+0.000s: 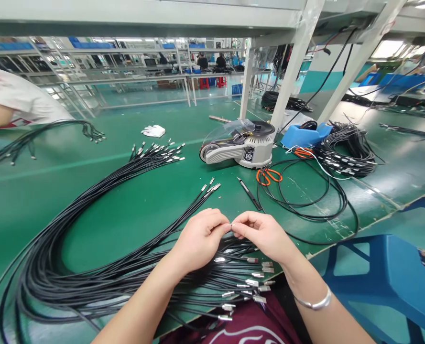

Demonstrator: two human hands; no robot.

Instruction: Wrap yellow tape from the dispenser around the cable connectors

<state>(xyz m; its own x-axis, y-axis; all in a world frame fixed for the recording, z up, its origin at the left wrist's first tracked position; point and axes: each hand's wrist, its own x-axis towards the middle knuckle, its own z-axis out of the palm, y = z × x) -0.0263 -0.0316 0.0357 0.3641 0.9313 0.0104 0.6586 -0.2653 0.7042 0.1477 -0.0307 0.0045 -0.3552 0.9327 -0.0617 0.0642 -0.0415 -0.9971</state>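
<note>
My left hand [200, 239] and my right hand [260, 234] meet fingertip to fingertip just above the green table [126, 220], both pinched on a small metal connector end [231, 225] of a black cable. Below them lies a big looped bundle of black cables [90, 267] whose silver plug ends [251, 282] fan out at the table's near edge. A silver bracelet sits on my right wrist.
A white tape dispenser machine [243, 143] stands behind the hands, with orange scissors [268, 176], a black pen-like tool [248, 193] and coiled cables [344, 153] to its right. A white glove [154, 130] lies further back. Another person's arm [4, 110] is at far left. A blue stool [387, 277] stands at right.
</note>
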